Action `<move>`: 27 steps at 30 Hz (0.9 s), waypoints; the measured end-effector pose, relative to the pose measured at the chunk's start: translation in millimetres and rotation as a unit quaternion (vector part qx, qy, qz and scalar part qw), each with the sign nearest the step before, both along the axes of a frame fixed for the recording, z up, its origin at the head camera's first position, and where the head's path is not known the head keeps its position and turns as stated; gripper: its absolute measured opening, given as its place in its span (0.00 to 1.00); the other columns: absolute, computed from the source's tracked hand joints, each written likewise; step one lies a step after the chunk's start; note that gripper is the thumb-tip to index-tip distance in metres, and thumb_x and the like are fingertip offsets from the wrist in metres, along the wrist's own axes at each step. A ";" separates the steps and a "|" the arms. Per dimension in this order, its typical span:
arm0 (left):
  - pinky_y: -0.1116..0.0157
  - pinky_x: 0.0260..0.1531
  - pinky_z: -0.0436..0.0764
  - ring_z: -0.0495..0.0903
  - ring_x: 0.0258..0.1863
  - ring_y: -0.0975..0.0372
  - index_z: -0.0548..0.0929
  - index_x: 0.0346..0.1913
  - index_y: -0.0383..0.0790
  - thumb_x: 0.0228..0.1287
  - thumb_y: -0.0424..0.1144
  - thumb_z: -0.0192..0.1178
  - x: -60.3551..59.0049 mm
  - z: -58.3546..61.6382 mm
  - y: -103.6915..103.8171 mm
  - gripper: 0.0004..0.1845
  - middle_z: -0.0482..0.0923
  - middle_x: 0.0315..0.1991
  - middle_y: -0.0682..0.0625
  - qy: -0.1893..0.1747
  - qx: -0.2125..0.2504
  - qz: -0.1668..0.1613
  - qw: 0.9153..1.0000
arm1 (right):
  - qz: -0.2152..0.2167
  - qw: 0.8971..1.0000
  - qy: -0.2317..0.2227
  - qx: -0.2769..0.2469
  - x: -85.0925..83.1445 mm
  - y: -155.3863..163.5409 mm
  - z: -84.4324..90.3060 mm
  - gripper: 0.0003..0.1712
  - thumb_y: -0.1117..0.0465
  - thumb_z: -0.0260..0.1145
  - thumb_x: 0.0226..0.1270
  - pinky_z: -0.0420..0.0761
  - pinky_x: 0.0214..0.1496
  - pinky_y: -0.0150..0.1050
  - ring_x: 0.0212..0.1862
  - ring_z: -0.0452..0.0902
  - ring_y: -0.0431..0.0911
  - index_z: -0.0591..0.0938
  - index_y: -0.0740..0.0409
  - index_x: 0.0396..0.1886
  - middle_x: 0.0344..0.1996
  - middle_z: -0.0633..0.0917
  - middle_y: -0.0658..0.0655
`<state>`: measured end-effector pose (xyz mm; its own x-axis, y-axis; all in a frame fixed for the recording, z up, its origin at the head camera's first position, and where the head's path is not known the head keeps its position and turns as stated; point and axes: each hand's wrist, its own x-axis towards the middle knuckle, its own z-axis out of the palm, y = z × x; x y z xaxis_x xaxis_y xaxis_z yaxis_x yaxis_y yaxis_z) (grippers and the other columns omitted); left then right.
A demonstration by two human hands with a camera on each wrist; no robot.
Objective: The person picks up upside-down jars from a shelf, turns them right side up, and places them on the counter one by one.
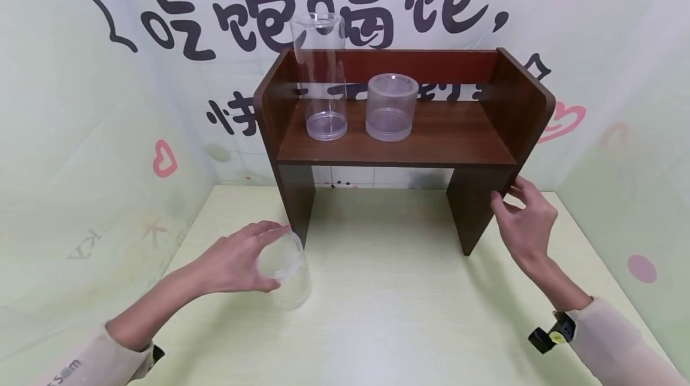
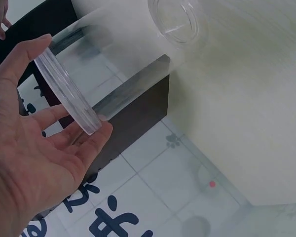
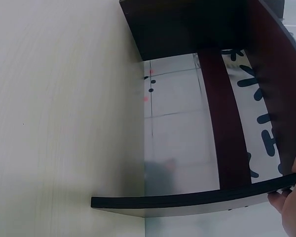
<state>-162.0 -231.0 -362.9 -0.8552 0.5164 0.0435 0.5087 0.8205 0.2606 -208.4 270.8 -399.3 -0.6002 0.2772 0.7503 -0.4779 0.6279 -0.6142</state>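
Hands on either side of the dark brown wooden desk shelf (image 1: 399, 134), and it's the left hand (image 1: 237, 263) doing the gripping: fingers and thumb curled round the rim of a clear plastic round container (image 1: 286, 272) that stands on the pale yellow-green tabletop (image 1: 388, 314), just beside the shelf's left leg. In the left wrist view that thick clear rim (image 2: 66, 91) sits pinched between thumb and fingertips (image 2: 96, 136), with the container's body stretching away from the palm.

Over on the other side, the right hand (image 1: 525, 224) is spread and relaxed, fingers straight, fingertips on the outer face of the shelf's right side panel (image 1: 485, 206). It holds nothing.

Up on the shelf board stand a tall clear plastic cylinder (image 1: 320, 77) and, just beside it on the right, a shorter frosted plastic tub (image 1: 390, 107), both upright and apart.

The shelf board lies up and to the right of the gripped container, and the left hand is far the nearer one.
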 end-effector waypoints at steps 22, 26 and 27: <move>0.44 0.38 0.88 0.82 0.63 0.48 0.75 0.76 0.48 0.53 0.64 0.79 -2.7 24.5 5.6 0.49 0.79 0.68 0.44 0.071 0.012 0.005 0.997 | -0.008 1.000 0.002 0.007 -0.2 -0.3 0.2 0.18 0.75 0.71 0.63 0.76 0.42 0.11 0.45 0.78 0.14 0.86 0.74 0.53 0.44 0.90 0.72; 0.44 0.51 0.87 0.82 0.64 0.48 0.74 0.77 0.46 0.53 0.57 0.82 -4.5 31.7 10.6 0.49 0.78 0.69 0.44 0.087 0.076 0.002 0.993 | -0.006 1.000 0.003 0.006 -0.4 -0.2 0.1 0.18 0.76 0.71 0.62 0.76 0.42 0.11 0.44 0.79 0.14 0.86 0.74 0.53 0.44 0.90 0.72; 0.44 0.54 0.87 0.81 0.65 0.48 0.74 0.77 0.45 0.52 0.56 0.83 -5.1 33.7 12.2 0.49 0.78 0.69 0.45 0.094 0.097 0.000 0.991 | -0.006 1.000 0.003 0.005 -0.5 -0.1 -0.1 0.18 0.76 0.71 0.62 0.76 0.42 0.11 0.44 0.79 0.14 0.86 0.74 0.53 0.44 0.90 0.72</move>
